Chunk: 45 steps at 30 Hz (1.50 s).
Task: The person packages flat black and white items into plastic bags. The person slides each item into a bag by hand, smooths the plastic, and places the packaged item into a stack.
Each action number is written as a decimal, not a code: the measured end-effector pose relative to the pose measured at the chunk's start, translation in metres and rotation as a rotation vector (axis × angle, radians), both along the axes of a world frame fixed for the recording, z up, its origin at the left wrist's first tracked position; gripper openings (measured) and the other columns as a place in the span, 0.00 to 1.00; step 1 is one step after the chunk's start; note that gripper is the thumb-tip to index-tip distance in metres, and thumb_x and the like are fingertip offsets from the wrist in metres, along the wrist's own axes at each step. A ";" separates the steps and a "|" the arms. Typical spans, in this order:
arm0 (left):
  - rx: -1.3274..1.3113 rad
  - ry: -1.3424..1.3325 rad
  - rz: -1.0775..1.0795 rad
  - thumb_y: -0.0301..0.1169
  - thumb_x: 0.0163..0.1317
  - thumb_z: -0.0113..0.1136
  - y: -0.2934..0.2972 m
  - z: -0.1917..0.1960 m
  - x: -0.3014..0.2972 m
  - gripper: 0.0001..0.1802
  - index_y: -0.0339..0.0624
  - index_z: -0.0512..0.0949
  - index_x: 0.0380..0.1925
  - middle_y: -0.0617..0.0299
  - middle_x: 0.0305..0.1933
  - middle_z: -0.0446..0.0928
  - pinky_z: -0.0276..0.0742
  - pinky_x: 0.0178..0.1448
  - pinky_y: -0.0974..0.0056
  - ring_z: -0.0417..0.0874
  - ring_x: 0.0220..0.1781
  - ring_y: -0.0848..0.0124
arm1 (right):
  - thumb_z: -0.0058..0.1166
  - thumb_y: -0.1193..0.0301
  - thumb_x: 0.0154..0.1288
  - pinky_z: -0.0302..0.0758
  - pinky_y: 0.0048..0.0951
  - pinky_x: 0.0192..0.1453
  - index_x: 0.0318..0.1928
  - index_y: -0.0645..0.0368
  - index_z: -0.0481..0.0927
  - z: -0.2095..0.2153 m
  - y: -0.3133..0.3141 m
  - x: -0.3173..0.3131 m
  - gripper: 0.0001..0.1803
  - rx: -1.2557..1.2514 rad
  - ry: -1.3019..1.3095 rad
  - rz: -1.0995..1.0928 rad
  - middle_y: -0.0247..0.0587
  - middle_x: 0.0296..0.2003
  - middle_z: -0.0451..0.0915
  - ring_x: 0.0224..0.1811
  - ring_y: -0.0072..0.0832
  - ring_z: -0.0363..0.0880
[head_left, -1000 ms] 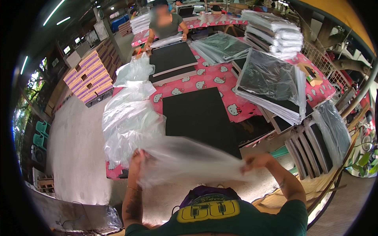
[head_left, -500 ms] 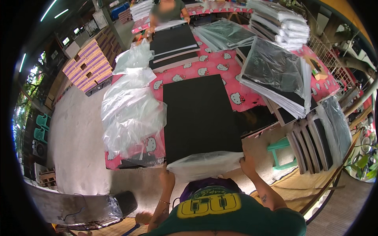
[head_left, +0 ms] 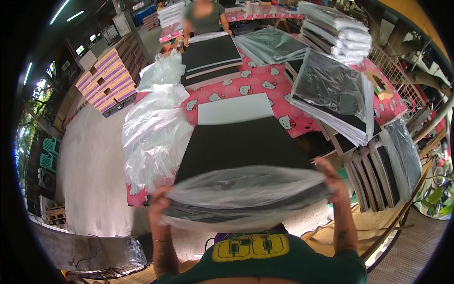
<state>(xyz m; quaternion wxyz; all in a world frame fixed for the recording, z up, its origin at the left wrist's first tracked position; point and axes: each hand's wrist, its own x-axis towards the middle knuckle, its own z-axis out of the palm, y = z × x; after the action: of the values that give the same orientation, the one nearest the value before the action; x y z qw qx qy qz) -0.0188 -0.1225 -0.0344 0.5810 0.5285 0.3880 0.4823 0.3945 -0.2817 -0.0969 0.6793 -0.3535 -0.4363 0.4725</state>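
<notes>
A clear plastic bag (head_left: 246,191) is stretched open between my two hands, just in front of my chest. My left hand (head_left: 158,203) grips its left edge and my right hand (head_left: 328,173) grips its right edge. The bag's mouth is around the near end of a stack of black sheets (head_left: 236,142), whose far end shows a pale grey face (head_left: 234,110). The stack lies on a table with a pink patterned cloth (head_left: 265,90).
A heap of clear plastic bags (head_left: 153,130) lies left of the stack. Bagged sheet stacks (head_left: 331,90) sit to the right, and upright black sheets (head_left: 378,175) stand lower right. Another person (head_left: 204,16) stands at the far end behind another black stack (head_left: 208,54). Striped boxes (head_left: 106,78) stand on the left.
The bag has gone from held low by my body to stretched wide over the near end of the black stack. Both hands have risen and spread apart.
</notes>
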 end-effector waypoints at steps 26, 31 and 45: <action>0.471 0.721 0.096 0.35 0.66 0.55 0.243 -0.228 0.052 0.11 0.37 0.76 0.36 0.65 0.26 0.67 0.68 0.36 0.70 0.71 0.31 0.75 | 0.58 0.65 0.62 0.69 0.25 0.47 0.46 0.60 0.76 -0.151 0.167 -0.011 0.16 -0.204 -0.732 -0.999 0.34 0.35 0.76 0.37 0.24 0.72; 0.238 0.183 -0.256 0.36 0.66 0.54 0.231 -0.129 0.144 0.11 0.39 0.72 0.31 0.69 0.28 0.64 0.68 0.36 0.72 0.66 0.29 0.80 | 0.57 0.70 0.63 0.69 0.25 0.44 0.44 0.63 0.75 -0.065 0.140 0.053 0.12 -0.166 -0.152 -1.007 0.34 0.36 0.77 0.37 0.20 0.70; -0.545 -0.425 -0.608 0.29 0.65 0.52 0.207 -0.096 0.489 0.09 0.35 0.70 0.40 0.58 0.33 0.73 0.81 0.45 0.54 0.83 0.35 0.61 | 0.61 0.63 0.56 0.70 0.36 0.57 0.58 0.57 0.70 -0.027 0.021 0.328 0.29 -0.595 -0.833 -1.354 0.54 0.50 0.74 0.53 0.46 0.72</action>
<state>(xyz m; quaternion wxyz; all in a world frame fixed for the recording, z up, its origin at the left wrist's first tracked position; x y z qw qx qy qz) 0.4698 0.0842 -0.1307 0.8806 0.3355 0.2003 0.2681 0.7225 -0.2610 -0.1237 0.4782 -0.8475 -0.2025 -0.1098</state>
